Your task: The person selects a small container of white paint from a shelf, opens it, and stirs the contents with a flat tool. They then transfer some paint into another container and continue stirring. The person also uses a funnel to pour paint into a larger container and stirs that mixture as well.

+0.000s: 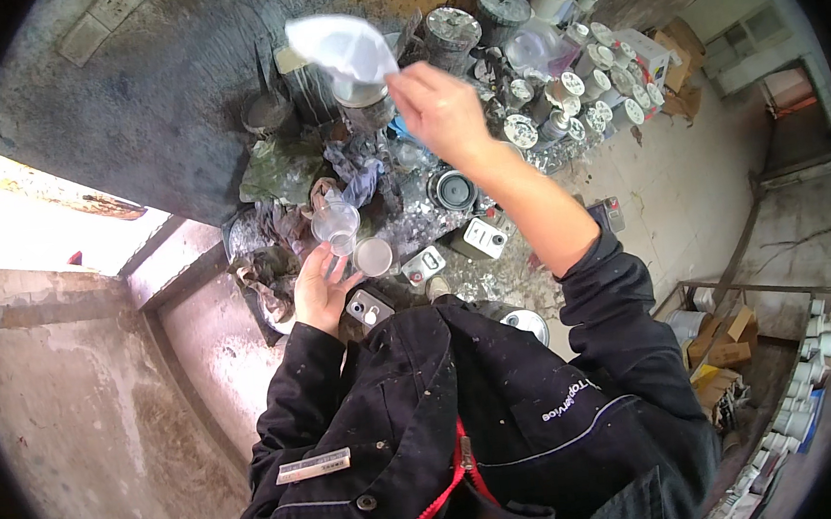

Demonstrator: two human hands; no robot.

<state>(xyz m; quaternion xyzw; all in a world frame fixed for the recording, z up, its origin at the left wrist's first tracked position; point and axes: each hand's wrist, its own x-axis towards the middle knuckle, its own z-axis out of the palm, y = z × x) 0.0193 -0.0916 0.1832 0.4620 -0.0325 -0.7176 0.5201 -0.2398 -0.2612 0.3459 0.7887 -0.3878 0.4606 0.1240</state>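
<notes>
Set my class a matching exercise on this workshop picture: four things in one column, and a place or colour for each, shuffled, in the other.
Things
1. White cone-like piece
2. Clear plastic cup
3. Jacket
4. Jacket's zip

Places and colours
A. Red
B. At the fingertips of the left hand
C. Mostly black
D. Raised in the right hand

Right pairs: 1-D, 2-B, 3-C, 4-A
</notes>
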